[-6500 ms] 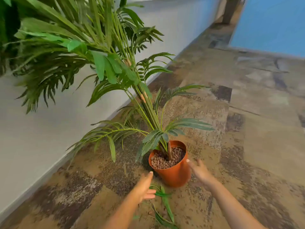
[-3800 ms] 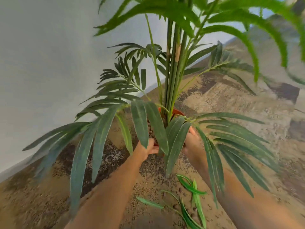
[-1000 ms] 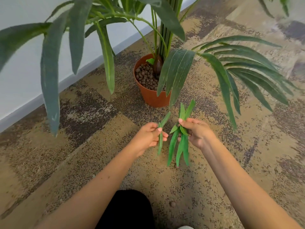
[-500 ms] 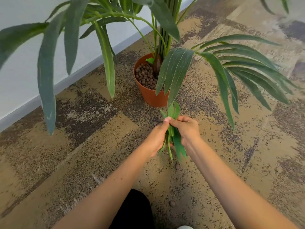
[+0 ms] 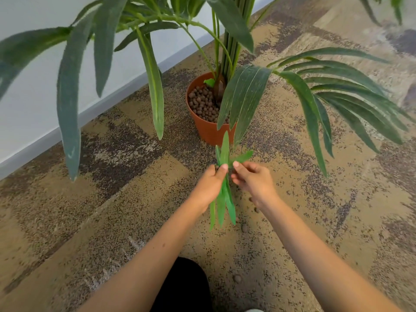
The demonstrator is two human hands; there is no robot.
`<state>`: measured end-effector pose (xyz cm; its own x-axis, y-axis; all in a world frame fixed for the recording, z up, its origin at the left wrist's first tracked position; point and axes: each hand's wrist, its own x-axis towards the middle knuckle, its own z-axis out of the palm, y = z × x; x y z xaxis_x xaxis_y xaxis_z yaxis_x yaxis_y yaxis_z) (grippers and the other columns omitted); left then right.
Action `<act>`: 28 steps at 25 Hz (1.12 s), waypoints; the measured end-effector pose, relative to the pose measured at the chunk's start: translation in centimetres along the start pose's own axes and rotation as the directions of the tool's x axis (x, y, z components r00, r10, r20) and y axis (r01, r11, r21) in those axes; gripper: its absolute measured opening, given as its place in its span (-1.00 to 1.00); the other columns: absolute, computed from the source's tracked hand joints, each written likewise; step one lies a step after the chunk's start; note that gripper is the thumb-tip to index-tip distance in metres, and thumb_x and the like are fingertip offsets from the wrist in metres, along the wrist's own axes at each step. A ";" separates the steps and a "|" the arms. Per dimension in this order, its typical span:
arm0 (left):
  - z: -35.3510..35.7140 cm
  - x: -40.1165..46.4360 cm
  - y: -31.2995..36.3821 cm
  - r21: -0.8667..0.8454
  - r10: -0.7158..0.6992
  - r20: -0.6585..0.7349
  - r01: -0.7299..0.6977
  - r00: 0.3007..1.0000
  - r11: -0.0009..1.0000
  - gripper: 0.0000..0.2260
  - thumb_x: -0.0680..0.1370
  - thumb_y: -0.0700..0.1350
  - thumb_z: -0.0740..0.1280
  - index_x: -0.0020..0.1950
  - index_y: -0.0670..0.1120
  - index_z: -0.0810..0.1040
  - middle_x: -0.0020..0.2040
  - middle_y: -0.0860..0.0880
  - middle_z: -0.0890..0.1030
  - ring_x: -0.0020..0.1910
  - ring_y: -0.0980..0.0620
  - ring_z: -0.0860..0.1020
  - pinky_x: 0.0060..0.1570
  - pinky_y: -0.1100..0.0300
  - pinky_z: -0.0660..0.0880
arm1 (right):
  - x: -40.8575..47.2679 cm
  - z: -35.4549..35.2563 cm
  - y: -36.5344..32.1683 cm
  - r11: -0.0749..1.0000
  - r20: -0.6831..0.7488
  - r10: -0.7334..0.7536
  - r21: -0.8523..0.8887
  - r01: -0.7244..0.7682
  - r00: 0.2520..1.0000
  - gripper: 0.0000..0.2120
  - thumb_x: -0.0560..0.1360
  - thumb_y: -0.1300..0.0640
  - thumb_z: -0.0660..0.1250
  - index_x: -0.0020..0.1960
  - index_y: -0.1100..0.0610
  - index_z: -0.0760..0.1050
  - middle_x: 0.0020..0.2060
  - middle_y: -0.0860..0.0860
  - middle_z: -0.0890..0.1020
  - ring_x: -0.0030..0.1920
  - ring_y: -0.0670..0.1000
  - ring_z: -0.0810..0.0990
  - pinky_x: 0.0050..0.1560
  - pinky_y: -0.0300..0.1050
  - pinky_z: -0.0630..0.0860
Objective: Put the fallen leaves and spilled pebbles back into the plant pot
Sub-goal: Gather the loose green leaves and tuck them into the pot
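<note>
An orange plant pot filled with brown pebbles stands on the carpet with a tall palm in it. Just in front of the pot, my left hand grips a bunch of bright green fallen leaves, held upright above the floor. My right hand is right beside it, thumb and fingers touching the bunch near its upper part. A few spilled pebbles lie on the carpet below my hands, one more pebble nearer to me.
A white wall with a pale skirting board runs along the left. Long palm fronds hang over the pot and to the right. My dark-clothed knee is at the bottom centre. Patterned brown carpet surrounds everything.
The separate leaves from both hands have been brought together into one bunch, now held mainly by my left hand. My right hand has loosened and shifted slightly right.
</note>
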<state>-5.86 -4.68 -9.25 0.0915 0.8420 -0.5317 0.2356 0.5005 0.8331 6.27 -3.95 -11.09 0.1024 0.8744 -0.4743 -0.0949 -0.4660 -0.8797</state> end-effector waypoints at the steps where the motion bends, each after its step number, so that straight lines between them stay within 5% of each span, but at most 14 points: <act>1: -0.6 0.2 0.5 0.013 0.013 -0.027 -0.013 1.000 1.000 -0.50 0.62 0.10 0.09 0.47 -0.15 0.19 0.45 -0.09 0.31 0.42 -0.06 0.28 0.37 0.04 0.21 | 0.3 -0.4 0.8 0.967 -0.046 -0.098 -0.240 0.084 0.994 -0.79 0.46 0.10 0.34 0.02 0.20 0.55 -0.16 0.05 0.61 -0.18 0.01 0.58 -0.10 -0.15 0.58; 4: -2.7 1.5 3.1 -0.105 0.072 -0.167 -0.090 0.983 0.990 -0.55 0.60 0.13 0.10 0.36 -0.14 0.34 0.25 -0.08 0.49 0.26 -0.04 0.45 0.30 -0.06 0.36 | 0.4 -2.0 4.0 0.564 0.027 -0.265 -0.807 0.178 0.964 -0.55 0.46 -0.11 0.27 0.29 0.05 0.40 0.17 0.04 0.47 0.20 0.04 0.41 0.20 -0.04 0.39; 6: -4.3 3.3 5.4 -0.237 0.062 -0.280 -0.132 0.958 0.962 -0.59 0.59 0.11 0.12 0.30 -0.14 0.39 0.19 -0.07 0.53 0.17 -0.02 0.50 0.21 0.00 0.41 | 0.0 -3.0 6.3 0.336 0.151 -0.139 -0.923 0.190 0.979 -0.33 0.44 -0.26 0.18 0.46 -0.05 0.12 0.42 0.01 0.13 0.42 0.14 0.08 0.36 0.15 0.14; 8: -5.8 5.5 7.5 -0.293 0.055 -0.357 -0.167 0.932 0.942 -0.57 0.58 0.13 0.14 0.30 -0.13 0.40 0.14 -0.06 0.55 0.08 -0.02 0.53 0.16 0.01 0.42 | -0.6 -3.2 7.9 0.192 0.256 -0.018 -0.948 0.255 0.966 -0.23 0.43 -0.34 0.10 0.50 -0.12 -0.15 0.46 0.03 -0.29 0.46 0.15 -0.27 0.40 0.19 -0.14; 10: -6.8 7.6 9.4 -0.256 0.084 -0.413 -0.203 0.907 0.945 -0.62 0.59 0.11 0.13 0.25 -0.13 0.42 0.01 -0.08 0.53 -0.05 -0.02 0.51 0.04 0.04 0.42 | -0.8 -3.1 8.3 0.184 0.296 0.019 -0.940 0.287 0.955 -0.22 0.44 -0.36 0.05 0.48 -0.12 -0.24 0.37 0.05 -0.49 0.41 0.13 -0.44 0.38 0.16 -0.29; 12: -7.2 9.1 11.2 -0.212 0.080 -0.429 -0.186 0.900 0.959 -0.59 0.61 0.08 0.11 0.32 -0.17 0.37 0.09 -0.08 0.53 0.01 -0.03 0.52 0.06 0.06 0.45 | -0.7 -3.2 8.3 0.206 0.303 0.028 -0.934 0.291 0.953 -0.22 0.43 -0.37 0.02 0.48 -0.13 -0.26 0.34 0.06 -0.53 0.39 0.11 -0.48 0.37 0.13 -0.33; 14: -7.1 10.4 12.6 -0.192 0.058 -0.422 -0.152 0.905 0.970 -0.53 0.62 0.06 0.11 0.42 -0.21 0.27 0.20 -0.11 0.52 0.08 -0.06 0.52 0.10 0.04 0.48 | -0.7 -3.5 8.3 0.213 0.304 0.027 -0.933 0.292 0.952 -0.21 0.39 -0.41 -0.02 0.48 -0.15 -0.26 0.37 0.06 -0.51 0.37 0.09 -0.50 0.37 0.12 -0.33; 17: -6.5 11.3 12.9 -0.192 -0.006 -0.446 -0.089 0.895 0.977 -0.60 0.62 -0.01 0.15 0.37 -0.20 0.28 0.04 -0.10 0.51 -0.07 -0.05 0.51 -0.04 0.04 0.50 | -0.7 -3.5 8.4 0.214 0.305 0.033 -0.932 0.292 0.952 -0.21 0.39 -0.41 -0.02 0.48 -0.15 -0.25 0.38 0.05 -0.50 0.38 0.09 -0.49 0.38 0.13 -0.31; 22: -5.9 11.3 13.5 -0.303 -0.066 -0.391 -0.060 0.918 0.951 -0.57 0.54 -0.29 0.19 0.41 -0.23 0.24 -0.06 -0.14 0.49 0.01 -0.14 0.54 -0.05 0.06 0.52 | -0.6 -3.6 8.3 0.225 0.316 0.024 -0.926 0.303 0.949 -0.26 0.45 -0.34 0.04 0.47 -0.16 -0.24 0.39 0.03 -0.49 0.40 0.09 -0.47 0.38 0.12 -0.31; 26: -7.4 10.7 14.2 -0.340 -0.106 -0.266 0.010 0.958 0.940 -0.50 0.45 -0.28 0.25 0.39 -0.21 0.31 0.17 -0.23 0.52 0.04 -0.20 0.58 0.04 -0.11 0.56 | -0.6 -3.9 8.5 0.247 0.321 -0.008 -0.917 0.313 0.947 -0.30 0.47 -0.31 0.04 0.48 -0.14 -0.17 0.41 0.02 -0.44 0.42 0.07 -0.43 0.39 0.12 -0.29; 28: -7.8 10.0 13.9 -0.325 -0.081 -0.222 0.004 0.972 0.946 -0.49 0.46 -0.30 0.26 0.41 -0.21 0.27 0.11 -0.22 0.52 0.04 -0.19 0.59 -0.01 -0.10 0.59 | -0.4 -4.2 8.5 0.288 0.316 -0.023 -0.907 0.309 0.948 -0.37 0.51 -0.23 0.05 0.50 -0.10 -0.09 0.46 0.00 -0.35 0.45 0.07 -0.36 0.42 0.14 -0.23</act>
<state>-9.21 12.25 -1.75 -0.1451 0.8226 -0.5498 -0.0917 0.5422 0.8353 9.57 -8.82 -18.47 -0.2136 0.8829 -0.4182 0.9020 0.0138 -0.4314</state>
